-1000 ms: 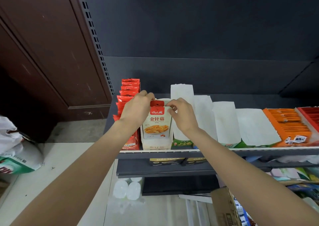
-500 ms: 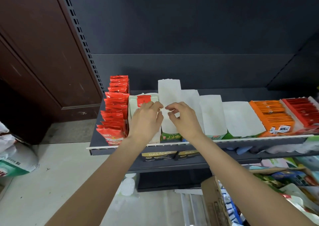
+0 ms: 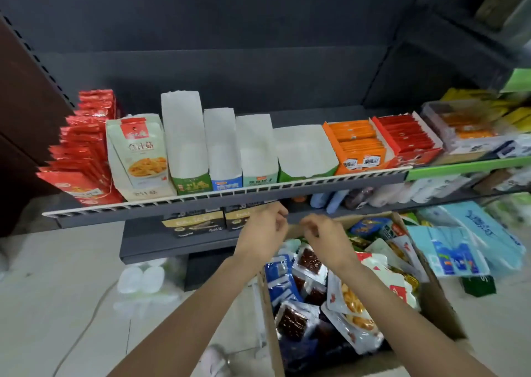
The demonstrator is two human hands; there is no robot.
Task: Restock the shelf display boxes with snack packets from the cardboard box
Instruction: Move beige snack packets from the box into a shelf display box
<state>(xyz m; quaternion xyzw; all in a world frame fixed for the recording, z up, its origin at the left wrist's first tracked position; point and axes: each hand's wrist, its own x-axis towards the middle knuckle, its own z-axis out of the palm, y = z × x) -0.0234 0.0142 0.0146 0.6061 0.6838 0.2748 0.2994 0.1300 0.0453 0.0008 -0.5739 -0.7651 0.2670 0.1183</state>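
Both hands are hovering side by side below the shelf edge (image 3: 230, 195) and above the open cardboard box (image 3: 442, 313). The left hand (image 3: 263, 231) and the right hand (image 3: 326, 237) are showing loosely curled fingers with nothing between them, the two nearly touching.

Beneath and to the right of the hands, the cardboard box is holding a loose heap of snack packets (image 3: 310, 287): clear-windowed ones with dark brown contents, blue-and-white ones, and white ones with red labels showing orange food. Their print is too blurred to read.

Above the hands, on the dark shelf, a row of display boxes is standing. Up and to the left, a white mushroom snack box (image 3: 138, 152) is carrying a red label and large Chinese characters over a picture of yellow strips. Left of it, red packets (image 3: 83, 158) are standing in a file. Straight above the hands, four empty white display boxes (image 3: 238, 146) are showing green, blue and pale green fronts with unreadable writing. Up and to the right, an orange box (image 3: 356, 143) and a red box (image 3: 408, 135) are sitting full.

Just left of the left hand, on the lower shelf, dark cartons (image 3: 195, 222) with gold print are lying. The floor (image 3: 57, 276) is pale tile; the back panel is dark grey.
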